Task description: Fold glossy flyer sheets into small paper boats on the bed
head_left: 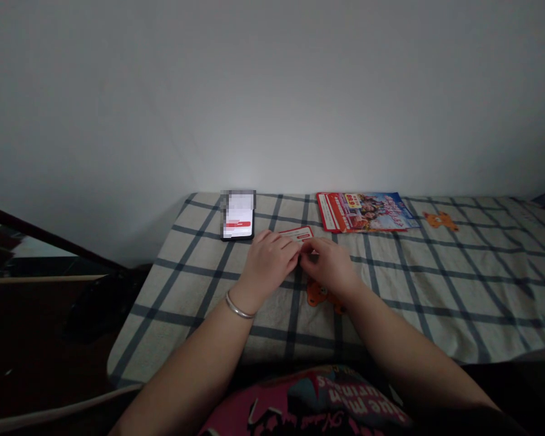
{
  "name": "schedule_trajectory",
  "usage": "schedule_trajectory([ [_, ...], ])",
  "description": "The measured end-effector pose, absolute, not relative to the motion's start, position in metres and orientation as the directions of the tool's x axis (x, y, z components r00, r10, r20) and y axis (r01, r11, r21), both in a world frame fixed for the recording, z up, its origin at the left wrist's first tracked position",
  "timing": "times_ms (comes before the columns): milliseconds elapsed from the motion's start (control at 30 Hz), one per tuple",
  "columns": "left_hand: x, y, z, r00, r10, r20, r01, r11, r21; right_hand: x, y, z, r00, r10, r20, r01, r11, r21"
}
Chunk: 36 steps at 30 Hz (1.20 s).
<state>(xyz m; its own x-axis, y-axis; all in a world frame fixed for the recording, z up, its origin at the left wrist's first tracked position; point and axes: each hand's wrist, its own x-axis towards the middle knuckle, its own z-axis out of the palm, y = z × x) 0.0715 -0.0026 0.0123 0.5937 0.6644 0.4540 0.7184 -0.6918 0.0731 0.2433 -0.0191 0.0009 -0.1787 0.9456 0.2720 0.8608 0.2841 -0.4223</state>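
A small red-and-white printed paper point(303, 234) lies on the checked tablecloth in front of me, its near part hidden by my fingers. My left hand point(271, 259), with a silver bangle on the wrist, rests over its left side, fingers bent and closed together on it. My right hand point(330, 265) is curled from the other side, thumb and forefinger pinched at the paper's near edge. The fingertips of both hands almost meet. What exactly lies between them is partly hidden.
Left of the paper is a phone point(239, 215) with a lit, partly blurred screen. A stack of colourful leaflets point(367, 212) lies at the back right. The checked tablecloth point(181, 290) bears orange bear figures and reaches the grey wall point(272, 97).
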Motion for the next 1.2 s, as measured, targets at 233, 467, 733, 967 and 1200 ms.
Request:
schedule_trajectory([
  [233, 0.066, -0.003, 0.003, 0.565, 0.679, 0.470, 0.715, -0.687, 0.133, 0.239, -0.018, -0.005, -0.260, 0.902, 0.344, 0.839, 0.387, -0.383],
  [467, 0.064, -0.001, 0.001, 0.520, 0.717, 0.464, 0.706, -0.667, 0.239, 0.238, -0.021, 0.000, -0.286, 0.882, 0.373, 0.810, 0.431, -0.398],
  [733, 0.058, 0.001, 0.003, 0.471, 0.734, 0.489, 0.727, -0.637, 0.256, 0.250, -0.018, -0.004, -0.249, 0.879, 0.407, 0.801, 0.423, -0.423],
  [967, 0.053, 0.003, 0.004, 0.421, 0.769, 0.480, 0.754, -0.591, 0.286, 0.260, -0.013, -0.003, -0.247, 0.886, 0.392, 0.792, 0.418, -0.444],
  [1200, 0.050, 0.004, 0.007, 0.353, 0.772, 0.528, 0.783, -0.553, 0.285, 0.269, -0.012, 0.000, -0.204, 0.895, 0.396, 0.803, 0.384, -0.456],
])
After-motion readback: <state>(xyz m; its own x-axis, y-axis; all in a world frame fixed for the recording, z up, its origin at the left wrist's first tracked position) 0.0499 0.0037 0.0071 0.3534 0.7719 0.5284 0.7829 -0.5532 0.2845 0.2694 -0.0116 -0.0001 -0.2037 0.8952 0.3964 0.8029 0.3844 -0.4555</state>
